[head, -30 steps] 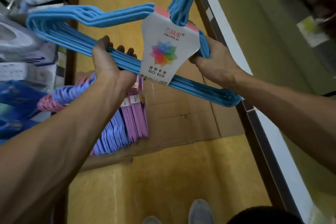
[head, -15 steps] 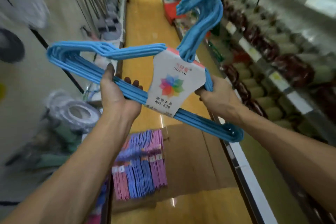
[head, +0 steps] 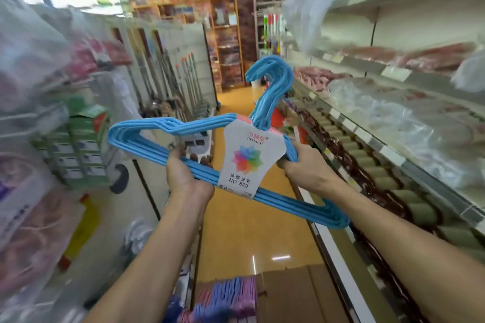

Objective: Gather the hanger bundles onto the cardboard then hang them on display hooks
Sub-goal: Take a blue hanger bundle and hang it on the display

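A bundle of blue hangers [head: 147,144] with a white label card is held up in front of me, hooks pointing up. My left hand [head: 183,173] grips its lower bars left of the card. My right hand [head: 301,162] grips the bundle just right of the card. Far below on the floor lies the flat cardboard [head: 288,296], with purple, blue and pink hanger bundles [head: 225,299] lying on its left part.
Shelving stocked with goods runs along the right side [head: 380,160]. On the left stand stacked boxes [head: 78,149] and bagged items, with mop handles [head: 181,86] further down. A narrow orange-floored aisle [head: 252,231] runs ahead between them.
My view has tilted up from the floor to the aisle. Both hands have kept their hold on the blue bundle, now raised; the cardboard has dropped to the bottom edge of view.
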